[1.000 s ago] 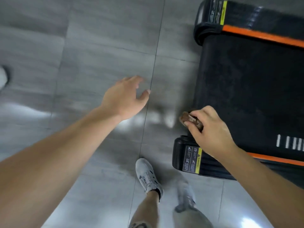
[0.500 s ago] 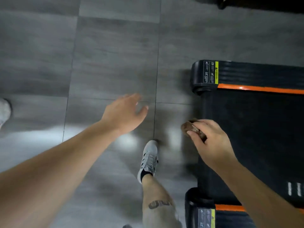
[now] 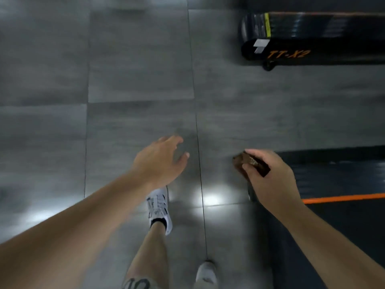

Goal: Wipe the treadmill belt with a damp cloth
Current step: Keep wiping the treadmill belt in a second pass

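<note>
Head camera looks straight down at a grey tiled floor with bright glare spots. The right hand pinches a small bunched brown cloth between the thumb and curled fingers; the cloth sticks out to the left of the fist. It hangs over the left end of a black treadmill that enters from the right edge, at the corner of the ribbed side rail. An orange stripe runs along that rail, and the dark belt lies on the near side of the stripe, under the right forearm. The cloth is apart from the belt; whether it touches the rail cannot be told.

The left hand hovers over the floor, empty, its fingers loosely spread and slightly bent, well left of the cloth.

A second treadmill lies at the top right, well apart from the first. Its side carries orange lettering that reads "TT-X2", next to a pale grey block logo. A yellow label strip crosses its end cap; any print there is too blurred to read. A small wheel shows beneath it.

Below the hands, a white left shoe with a dark sock stands on the tiles, and a right shoe shows at the bottom edge. A tattoo on the left leg is cut off and unreadable.
</note>
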